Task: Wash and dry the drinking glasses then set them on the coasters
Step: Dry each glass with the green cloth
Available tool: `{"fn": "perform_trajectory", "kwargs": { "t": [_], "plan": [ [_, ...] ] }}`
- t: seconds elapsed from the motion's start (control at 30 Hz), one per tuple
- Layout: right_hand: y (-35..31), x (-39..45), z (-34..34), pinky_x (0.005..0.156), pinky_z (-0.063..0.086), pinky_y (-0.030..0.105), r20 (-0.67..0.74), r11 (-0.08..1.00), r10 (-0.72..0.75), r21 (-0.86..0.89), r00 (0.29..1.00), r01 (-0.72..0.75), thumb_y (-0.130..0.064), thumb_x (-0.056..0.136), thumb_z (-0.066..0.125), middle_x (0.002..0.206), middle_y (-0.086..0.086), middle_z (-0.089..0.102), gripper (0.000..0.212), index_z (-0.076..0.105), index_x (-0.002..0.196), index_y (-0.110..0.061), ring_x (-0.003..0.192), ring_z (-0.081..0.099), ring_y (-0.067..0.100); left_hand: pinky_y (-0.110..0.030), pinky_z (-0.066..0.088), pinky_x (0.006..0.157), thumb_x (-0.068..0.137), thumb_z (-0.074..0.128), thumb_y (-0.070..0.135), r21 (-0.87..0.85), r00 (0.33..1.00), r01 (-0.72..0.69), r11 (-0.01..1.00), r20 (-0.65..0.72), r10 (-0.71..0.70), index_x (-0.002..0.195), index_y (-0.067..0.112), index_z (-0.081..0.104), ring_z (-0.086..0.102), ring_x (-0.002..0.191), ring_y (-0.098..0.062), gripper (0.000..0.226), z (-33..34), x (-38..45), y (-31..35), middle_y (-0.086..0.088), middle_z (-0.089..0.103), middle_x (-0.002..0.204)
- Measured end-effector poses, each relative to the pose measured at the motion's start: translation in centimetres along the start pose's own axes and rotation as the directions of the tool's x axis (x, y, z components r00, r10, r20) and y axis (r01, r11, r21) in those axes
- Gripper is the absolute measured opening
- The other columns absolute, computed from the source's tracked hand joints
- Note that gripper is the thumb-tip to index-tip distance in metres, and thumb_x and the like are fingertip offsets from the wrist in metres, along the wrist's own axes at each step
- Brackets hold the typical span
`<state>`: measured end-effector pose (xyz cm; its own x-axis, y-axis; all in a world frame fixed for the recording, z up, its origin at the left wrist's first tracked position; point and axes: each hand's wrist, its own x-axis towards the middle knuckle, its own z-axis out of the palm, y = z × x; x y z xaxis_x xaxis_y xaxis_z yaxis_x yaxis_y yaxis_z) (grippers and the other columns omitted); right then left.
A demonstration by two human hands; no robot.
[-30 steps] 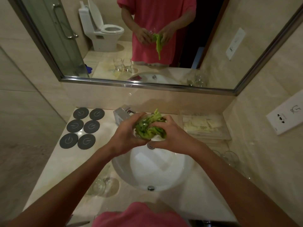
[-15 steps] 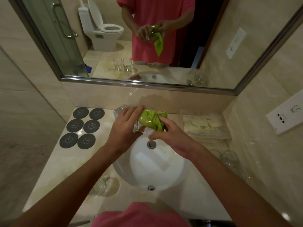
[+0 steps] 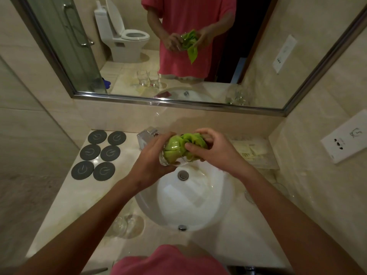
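Note:
Over the back of the white sink (image 3: 198, 211), my left hand (image 3: 153, 159) grips a clear drinking glass (image 3: 171, 153) lying on its side. A green cloth (image 3: 188, 141) is stuffed into the glass, and my right hand (image 3: 214, 149) pinches the cloth at the glass's mouth. Several dark round coasters (image 3: 99, 153) lie bare on the counter at the left. Two more glasses (image 3: 127, 225) stand on the counter left of the sink, partly behind my left forearm. Other glasses (image 3: 278, 191) stand to the right of the sink, partly hidden by my right arm.
A chrome tap (image 3: 147, 137) stands behind the sink, just left of my hands. A clear tray of sachets (image 3: 252, 151) sits at the back right. The mirror (image 3: 178, 56) runs along the back wall, and a wall socket (image 3: 345, 139) is on the right.
The glass has turned onto its side in my left hand. My right hand has pushed the green cloth deeper into it and shifted round the mouth.

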<state>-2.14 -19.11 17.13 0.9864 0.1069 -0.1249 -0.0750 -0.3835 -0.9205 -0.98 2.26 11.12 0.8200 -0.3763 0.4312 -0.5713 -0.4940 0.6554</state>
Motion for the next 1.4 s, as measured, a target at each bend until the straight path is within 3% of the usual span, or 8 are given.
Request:
{"fn": "perform_trajectory", "kwargs": {
  "t": [0.2,0.4,0.6,0.7,0.9,1.13,1.27,1.4],
  "plan": [
    [0.6,1.1,0.8,0.064,0.052,0.026,0.010,0.971,-0.006,-0.239,1.000,0.009,-0.013,0.068,0.090,0.086,-0.002,0.072,0.039,0.068,0.097,-0.026,0.074,0.064,0.010,-0.009,0.037,0.094,0.068,0.090,0.024,0.060,0.980,-0.101,0.993,0.180,0.088,0.137,0.017,0.049,0.053,0.112,-0.013,0.081,-1.0,1.1,1.0,0.000,0.059,0.127],
    [0.5,0.8,2.0,0.056,0.052,0.025,-0.104,0.902,-0.314,-0.344,0.944,0.262,0.001,0.070,0.080,0.071,-0.007,0.066,0.033,0.069,0.094,-0.020,0.063,0.061,0.007,-0.036,0.057,0.078,0.064,0.094,0.026,-0.190,0.929,0.250,0.950,0.325,-0.179,0.115,0.021,0.039,0.068,0.092,-0.014,0.075,-1.5,0.9,2.5,0.001,0.066,0.105],
    [0.6,1.5,1.3,0.066,0.060,0.037,-0.007,0.944,-0.270,-0.196,0.963,0.264,0.004,0.071,0.082,0.079,0.002,0.075,0.029,0.076,0.086,-0.021,0.073,0.071,0.021,-0.061,0.058,0.078,0.070,0.089,0.010,-0.340,0.774,0.516,0.786,0.578,-0.258,0.125,0.007,0.043,0.064,0.101,-0.044,0.072,-2.5,0.9,2.2,-0.024,0.060,0.112],
    [0.4,1.4,1.2,0.058,0.056,0.032,0.054,0.952,-0.133,-0.270,0.990,0.142,0.000,0.074,0.077,0.073,0.000,0.072,0.022,0.074,0.083,-0.019,0.066,0.068,0.017,-0.056,0.057,0.078,0.066,0.092,0.021,-0.291,0.821,0.415,0.862,0.528,-0.217,0.117,0.009,0.045,0.066,0.097,-0.035,0.070,-2.1,0.8,2.2,-0.018,0.062,0.106],
    [0.5,1.0,0.9,0.048,0.048,0.018,0.163,0.923,0.223,-0.353,0.961,-0.154,-0.019,0.088,0.071,0.079,0.004,0.070,0.008,0.068,0.081,-0.017,0.065,0.067,0.012,-0.011,0.049,0.074,0.065,0.093,0.011,-0.221,0.931,0.234,0.947,0.331,-0.153,0.110,0.009,0.046,0.062,0.094,-0.001,0.065,-1.3,0.7,2.7,0.009,0.061,0.103],
    [0.9,0.5,-0.8,0.095,0.056,0.032,0.128,0.999,0.035,-0.040,0.991,-0.030,-0.024,0.084,0.081,0.121,-0.004,0.068,0.053,0.058,0.131,-0.032,0.106,0.069,0.010,-0.014,0.052,0.068,0.063,0.094,0.015,-0.164,0.963,0.239,0.957,0.162,-0.213,0.117,0.011,0.043,0.064,0.090,-0.003,0.074,-0.8,0.1,1.0,-0.002,0.064,0.103],
    [0.9,0.6,-0.2,0.092,0.058,0.033,0.031,0.983,-0.033,0.181,0.999,0.027,-0.023,0.087,0.078,0.108,0.004,0.077,0.045,0.059,0.128,-0.025,0.102,0.072,0.016,-0.026,0.057,0.075,0.062,0.095,0.018,-0.166,0.964,0.250,0.954,0.136,-0.229,0.120,0.014,0.043,0.066,0.092,-0.012,0.078,-0.7,0.3,0.7,-0.002,0.065,0.106],
    [0.6,0.4,0.7,0.081,0.059,0.030,0.038,0.980,-0.065,0.190,0.997,0.056,-0.012,0.084,0.081,0.094,0.005,0.079,0.028,0.068,0.109,-0.011,0.089,0.076,0.018,-0.015,0.050,0.068,0.060,0.095,0.016,-0.156,0.967,0.246,0.957,0.112,-0.231,0.116,0.015,0.044,0.061,0.087,-0.010,0.076,-0.5,0.5,1.1,0.005,0.060,0.100]
  ]
}}
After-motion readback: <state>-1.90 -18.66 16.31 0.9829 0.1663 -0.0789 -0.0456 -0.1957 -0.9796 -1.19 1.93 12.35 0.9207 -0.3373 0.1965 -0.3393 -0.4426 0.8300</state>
